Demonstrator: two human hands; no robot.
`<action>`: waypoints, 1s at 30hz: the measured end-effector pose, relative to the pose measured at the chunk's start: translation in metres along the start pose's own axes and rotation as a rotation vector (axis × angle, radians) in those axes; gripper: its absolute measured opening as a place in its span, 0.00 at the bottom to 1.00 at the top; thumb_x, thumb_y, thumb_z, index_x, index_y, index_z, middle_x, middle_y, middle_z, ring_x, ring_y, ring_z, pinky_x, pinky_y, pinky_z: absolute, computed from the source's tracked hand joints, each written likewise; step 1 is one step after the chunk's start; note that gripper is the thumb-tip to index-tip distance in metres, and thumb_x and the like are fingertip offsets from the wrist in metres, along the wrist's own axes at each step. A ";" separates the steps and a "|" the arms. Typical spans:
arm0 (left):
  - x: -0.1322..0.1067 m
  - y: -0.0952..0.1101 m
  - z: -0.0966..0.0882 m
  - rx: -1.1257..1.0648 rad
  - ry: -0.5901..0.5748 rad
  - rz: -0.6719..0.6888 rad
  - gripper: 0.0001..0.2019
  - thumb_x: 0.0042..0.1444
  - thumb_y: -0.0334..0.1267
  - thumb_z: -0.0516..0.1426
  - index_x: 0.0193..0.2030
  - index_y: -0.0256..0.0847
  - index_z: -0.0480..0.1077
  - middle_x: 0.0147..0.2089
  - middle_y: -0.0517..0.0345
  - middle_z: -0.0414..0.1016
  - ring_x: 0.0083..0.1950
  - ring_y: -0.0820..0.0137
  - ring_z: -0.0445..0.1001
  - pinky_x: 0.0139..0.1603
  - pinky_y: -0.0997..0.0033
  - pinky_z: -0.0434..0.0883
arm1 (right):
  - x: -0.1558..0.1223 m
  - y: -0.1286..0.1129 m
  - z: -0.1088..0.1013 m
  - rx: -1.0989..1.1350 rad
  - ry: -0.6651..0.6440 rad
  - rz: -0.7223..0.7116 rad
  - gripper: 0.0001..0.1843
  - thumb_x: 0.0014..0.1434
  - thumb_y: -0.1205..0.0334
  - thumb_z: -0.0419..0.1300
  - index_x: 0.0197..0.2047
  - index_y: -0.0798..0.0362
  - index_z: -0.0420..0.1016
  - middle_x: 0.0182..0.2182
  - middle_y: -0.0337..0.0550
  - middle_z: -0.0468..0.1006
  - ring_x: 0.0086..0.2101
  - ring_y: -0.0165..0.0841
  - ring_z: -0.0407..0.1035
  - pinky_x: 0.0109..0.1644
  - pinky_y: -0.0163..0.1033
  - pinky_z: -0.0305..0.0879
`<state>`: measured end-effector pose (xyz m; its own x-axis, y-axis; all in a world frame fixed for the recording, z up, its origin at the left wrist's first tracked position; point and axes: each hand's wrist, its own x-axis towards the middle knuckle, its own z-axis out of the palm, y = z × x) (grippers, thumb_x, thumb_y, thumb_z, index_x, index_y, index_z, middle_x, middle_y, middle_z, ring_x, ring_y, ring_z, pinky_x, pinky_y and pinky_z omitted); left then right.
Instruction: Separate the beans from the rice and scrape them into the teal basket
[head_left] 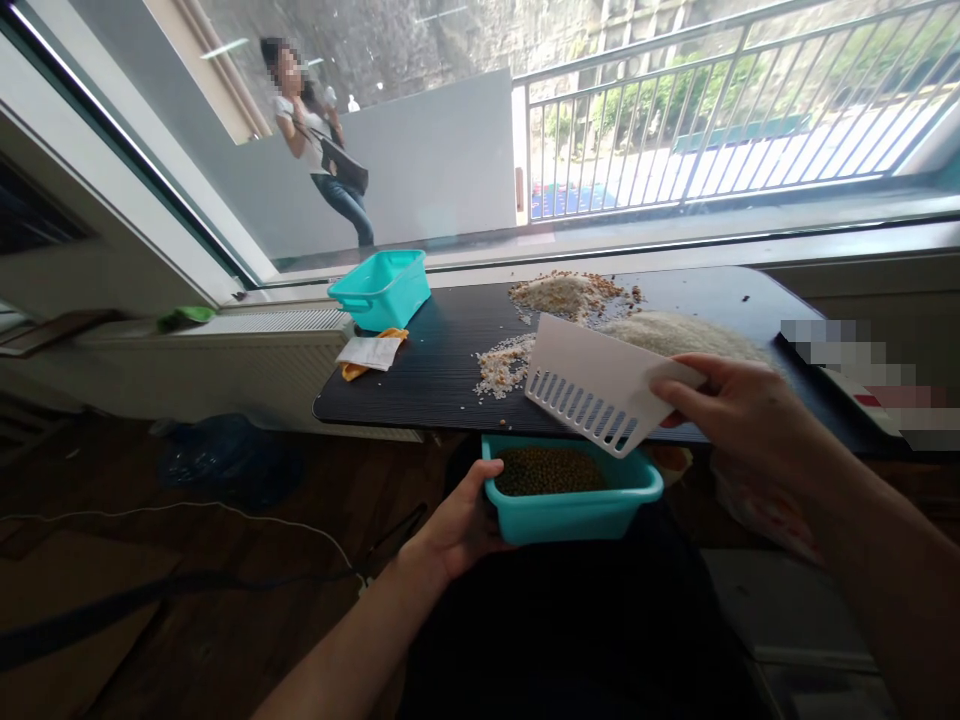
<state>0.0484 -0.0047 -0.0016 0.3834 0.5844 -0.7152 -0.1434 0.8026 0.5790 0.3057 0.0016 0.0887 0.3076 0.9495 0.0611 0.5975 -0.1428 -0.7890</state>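
Observation:
My left hand (459, 525) grips the left end of a teal plastic tub (574, 505) held just below the front edge of the black table (435, 360). The tub holds dark green-brown beans (550, 470). My right hand (739, 415) pinches a white slotted plastic scraper (600, 385), tilted over the table edge above the tub. Left of the scraper lies a small heap of mixed grains (504, 365). A wide pile of white rice (675, 335) lies behind the scraper, and a pile of tan grains (570, 295) sits farther back.
A second, empty teal tub (382, 288) stands at the table's back left, with a white packet (369, 352) over something orange beside it. A window with a railing runs behind. A person (319, 135) stands outside. A cable (187, 510) crosses the wooden floor.

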 end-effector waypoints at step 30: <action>-0.006 -0.001 -0.018 0.003 -0.005 0.045 0.26 0.56 0.53 0.50 0.56 0.40 0.66 0.45 0.50 0.77 0.38 0.64 0.75 0.38 0.66 0.70 | -0.004 -0.013 0.000 -0.102 -0.091 -0.441 0.16 0.54 0.49 0.57 0.36 0.50 0.80 0.25 0.39 0.79 0.25 0.33 0.70 0.27 0.37 0.66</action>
<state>0.0301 -0.0068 -0.0054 0.3811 0.6195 -0.6863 -0.1577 0.7750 0.6120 0.2969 -0.0008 0.0986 -0.0562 0.9458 0.3199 0.7281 0.2581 -0.6351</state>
